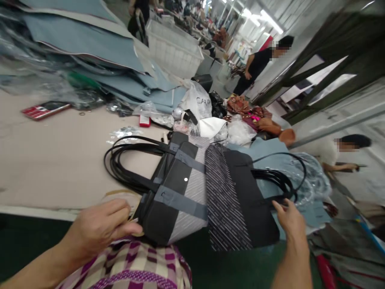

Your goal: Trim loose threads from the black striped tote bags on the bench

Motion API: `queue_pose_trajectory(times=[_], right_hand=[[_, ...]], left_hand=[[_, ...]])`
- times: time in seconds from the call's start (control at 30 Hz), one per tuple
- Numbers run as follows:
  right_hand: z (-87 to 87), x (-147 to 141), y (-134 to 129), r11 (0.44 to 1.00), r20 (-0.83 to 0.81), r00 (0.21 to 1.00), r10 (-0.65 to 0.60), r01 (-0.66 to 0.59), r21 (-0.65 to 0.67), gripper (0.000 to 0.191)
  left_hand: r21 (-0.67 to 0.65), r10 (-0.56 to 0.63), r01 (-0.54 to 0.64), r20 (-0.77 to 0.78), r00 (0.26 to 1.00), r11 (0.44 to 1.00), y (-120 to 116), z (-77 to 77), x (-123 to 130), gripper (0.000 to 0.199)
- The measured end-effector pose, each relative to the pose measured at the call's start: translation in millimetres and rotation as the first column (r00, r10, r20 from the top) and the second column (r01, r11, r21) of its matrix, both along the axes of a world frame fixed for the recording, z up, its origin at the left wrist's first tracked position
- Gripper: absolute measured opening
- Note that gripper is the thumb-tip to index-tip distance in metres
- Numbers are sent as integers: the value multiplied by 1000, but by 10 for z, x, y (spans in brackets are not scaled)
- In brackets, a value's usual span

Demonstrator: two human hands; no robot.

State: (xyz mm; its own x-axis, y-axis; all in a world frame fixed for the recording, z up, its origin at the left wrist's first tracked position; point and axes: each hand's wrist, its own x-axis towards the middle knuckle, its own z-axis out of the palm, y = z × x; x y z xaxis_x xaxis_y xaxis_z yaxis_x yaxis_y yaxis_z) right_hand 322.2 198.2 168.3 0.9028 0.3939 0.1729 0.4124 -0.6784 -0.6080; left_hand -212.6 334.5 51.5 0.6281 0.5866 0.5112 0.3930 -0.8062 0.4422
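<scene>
A stack of grey and black handbags (pixel 186 200) with grey strap tabs lies at the table's front edge, its looped black handles (pixel 120 160) pointing left. Against its right side rests a dark handbag (pixel 231 200) with a striped panel and black handles (pixel 276 180) to the right. My left hand (pixel 104 224) is closed beside the near left corner of the grey handbags; whatever is between its fingers is hard to make out. At the right, my right hand (pixel 290 218) pinches the dark handbag near the base of its handles.
Blue-grey sheet pieces (pixel 90 44) are piled at the back left. A red calculator-like item (pixel 45 109), small shiny discs (pixel 124 134) and plastic bags (pixel 195 98) lie on the table (pixel 60 160). Two people (pixel 255 66) are off to the right. A white bin (pixel 174 50) stands behind.
</scene>
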Motion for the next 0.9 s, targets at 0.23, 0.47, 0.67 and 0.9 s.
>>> queue_pose_trajectory(times=[0.23, 0.47, 0.67, 0.9], right_hand=[[-578, -1562, 361, 855, -289, 810, 510, -514, 68, 42], [-830, -3362, 884, 274, -280, 154, 948, -844, 462, 16], [-895, -3403, 991, 217, -185, 158, 970, -903, 370, 18], [-949, -3408, 1089, 233, -103, 211, 972, -921, 312, 7]], left_hand=[[68, -8, 12, -55, 998, 998, 43, 47, 74, 46], [59, 11, -9, -43, 999, 998, 106, 104, 71, 47], [-22, 54, -55, -42, 998, 998, 144, 8, -21, 47], [-226, -28, 18, -41, 999, 974, 277, -61, -95, 32]])
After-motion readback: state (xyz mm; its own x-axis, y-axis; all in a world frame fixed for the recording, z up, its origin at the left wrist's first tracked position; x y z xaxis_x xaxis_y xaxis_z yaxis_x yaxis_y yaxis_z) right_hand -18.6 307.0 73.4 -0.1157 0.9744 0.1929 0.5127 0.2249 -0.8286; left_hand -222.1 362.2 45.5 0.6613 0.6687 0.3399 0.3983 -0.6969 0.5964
